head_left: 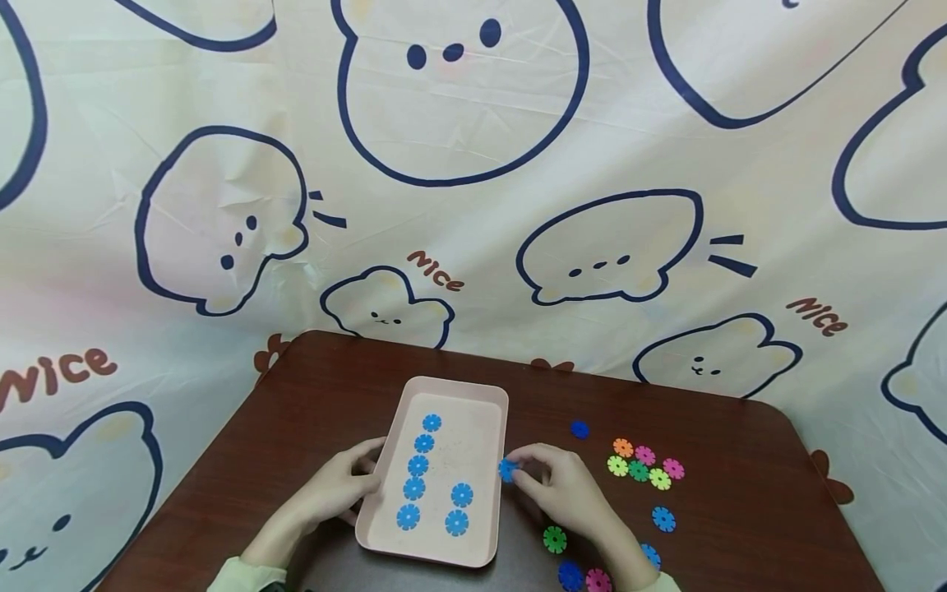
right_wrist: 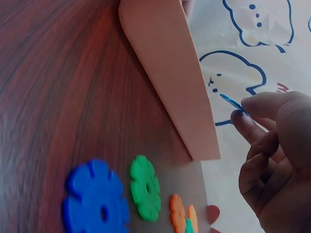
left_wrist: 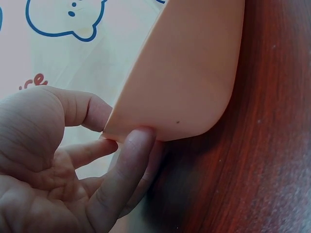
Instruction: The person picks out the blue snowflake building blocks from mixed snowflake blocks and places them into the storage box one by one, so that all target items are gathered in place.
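Note:
A shallow pale pink tray point(head_left: 481, 411) lies on the table. Inside it, light blue notched plastic discs point(head_left: 418, 465) form a longer column on the left and a pair point(head_left: 456, 523) at lower right. My left hand point(head_left: 336, 485) holds the tray's left side, its fingers point(left_wrist: 138, 145) against the outer wall and at the rim. Just over the tray's right edge, my right hand point(head_left: 565, 485) pinches another light blue disc point(head_left: 506, 469) between thumb and fingertips. That disc point(right_wrist: 230, 101) appears edge-on in the right wrist view, above the tray wall.
Right of the tray lie a dark blue disc point(head_left: 580, 429) and a cluster of orange, pink, yellow-green and green discs point(head_left: 639, 470). Light blue discs point(head_left: 663, 519) are nearer. By my right forearm are a green disc point(head_left: 555, 539), a dark blue one point(head_left: 570, 575) and a pink one point(head_left: 598, 580).

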The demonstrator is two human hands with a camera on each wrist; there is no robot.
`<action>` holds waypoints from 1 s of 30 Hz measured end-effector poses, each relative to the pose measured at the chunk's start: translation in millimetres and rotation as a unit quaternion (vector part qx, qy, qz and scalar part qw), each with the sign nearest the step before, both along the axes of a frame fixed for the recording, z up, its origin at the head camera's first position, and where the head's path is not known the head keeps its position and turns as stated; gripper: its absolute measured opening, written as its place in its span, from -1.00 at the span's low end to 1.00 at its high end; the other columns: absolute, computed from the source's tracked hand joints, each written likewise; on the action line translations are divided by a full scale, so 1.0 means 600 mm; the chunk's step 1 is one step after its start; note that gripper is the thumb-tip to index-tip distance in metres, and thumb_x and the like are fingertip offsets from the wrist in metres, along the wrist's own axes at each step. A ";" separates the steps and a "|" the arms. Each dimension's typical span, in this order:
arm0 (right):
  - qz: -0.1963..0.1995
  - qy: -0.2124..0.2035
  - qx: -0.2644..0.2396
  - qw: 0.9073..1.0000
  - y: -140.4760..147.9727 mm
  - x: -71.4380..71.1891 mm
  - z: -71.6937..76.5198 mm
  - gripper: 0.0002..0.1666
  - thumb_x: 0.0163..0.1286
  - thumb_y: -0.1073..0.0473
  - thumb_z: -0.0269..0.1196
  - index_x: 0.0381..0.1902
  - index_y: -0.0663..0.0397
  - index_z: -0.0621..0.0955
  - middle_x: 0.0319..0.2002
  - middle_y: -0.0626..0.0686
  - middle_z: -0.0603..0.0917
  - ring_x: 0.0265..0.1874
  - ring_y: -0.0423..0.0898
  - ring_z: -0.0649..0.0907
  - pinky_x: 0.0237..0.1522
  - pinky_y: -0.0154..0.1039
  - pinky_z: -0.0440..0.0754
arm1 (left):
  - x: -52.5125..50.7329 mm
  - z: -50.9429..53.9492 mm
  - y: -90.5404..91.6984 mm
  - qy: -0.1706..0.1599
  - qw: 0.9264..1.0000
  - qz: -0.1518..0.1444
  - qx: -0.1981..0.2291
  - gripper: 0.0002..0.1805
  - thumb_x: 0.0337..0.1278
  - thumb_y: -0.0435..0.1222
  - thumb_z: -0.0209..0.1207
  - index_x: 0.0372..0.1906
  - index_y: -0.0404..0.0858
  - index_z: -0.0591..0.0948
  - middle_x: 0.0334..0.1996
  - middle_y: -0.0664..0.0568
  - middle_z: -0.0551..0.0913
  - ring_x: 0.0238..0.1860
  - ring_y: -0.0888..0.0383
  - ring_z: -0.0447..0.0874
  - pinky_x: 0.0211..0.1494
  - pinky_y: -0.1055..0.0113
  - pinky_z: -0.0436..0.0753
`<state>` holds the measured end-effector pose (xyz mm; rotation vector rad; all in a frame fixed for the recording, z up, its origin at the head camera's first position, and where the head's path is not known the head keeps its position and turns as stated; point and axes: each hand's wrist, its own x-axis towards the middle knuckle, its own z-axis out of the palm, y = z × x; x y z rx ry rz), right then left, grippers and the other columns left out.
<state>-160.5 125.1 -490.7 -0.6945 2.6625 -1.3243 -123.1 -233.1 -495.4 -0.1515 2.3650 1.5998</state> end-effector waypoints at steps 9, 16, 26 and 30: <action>0.021 -0.015 -0.007 1.000 -0.037 -0.009 -0.016 -0.85 0.43 0.06 0.39 -0.07 -0.26 0.77 -0.15 -0.23 0.73 -0.76 -0.26 0.41 -0.70 -0.31 0.48 | 0.002 0.003 0.002 -0.001 1.000 0.004 -0.008 -0.27 0.22 -0.42 0.22 0.52 -0.29 0.36 -0.13 -0.16 0.57 -0.37 0.00 0.69 -0.59 0.02 0.71; 0.022 -0.011 0.025 0.999 -0.064 -0.022 -0.024 -0.87 0.44 0.07 0.36 -0.10 -0.27 0.78 -0.25 -0.32 0.70 -0.32 -0.26 0.61 -0.27 -0.30 0.62 | 0.001 0.003 0.002 -0.002 1.000 0.006 -0.009 -0.28 0.24 -0.41 0.22 0.52 -0.28 0.37 -0.13 -0.16 0.56 -0.38 -0.01 0.70 -0.58 0.01 0.71; 0.020 0.008 0.059 0.998 -0.089 -0.035 -0.039 -0.87 0.42 0.08 0.36 -0.12 -0.22 0.79 -0.29 -0.30 0.71 -0.48 -0.28 0.56 -0.42 -0.30 0.55 | 0.002 0.003 0.000 -0.003 1.000 0.001 -0.002 -0.29 0.26 -0.40 0.22 0.52 -0.27 0.37 -0.13 -0.18 0.56 -0.39 -0.01 0.71 -0.58 0.02 0.72; 0.024 0.008 0.077 0.997 -0.099 -0.036 -0.036 -0.87 0.42 0.10 0.37 -0.12 -0.19 0.80 -0.24 -0.31 0.72 -0.31 -0.31 0.62 -0.21 -0.23 0.64 | 0.001 0.002 0.000 -0.003 1.000 0.002 -0.001 -0.29 0.25 -0.41 0.21 0.52 -0.27 0.37 -0.12 -0.19 0.56 -0.39 -0.02 0.71 -0.58 0.01 0.71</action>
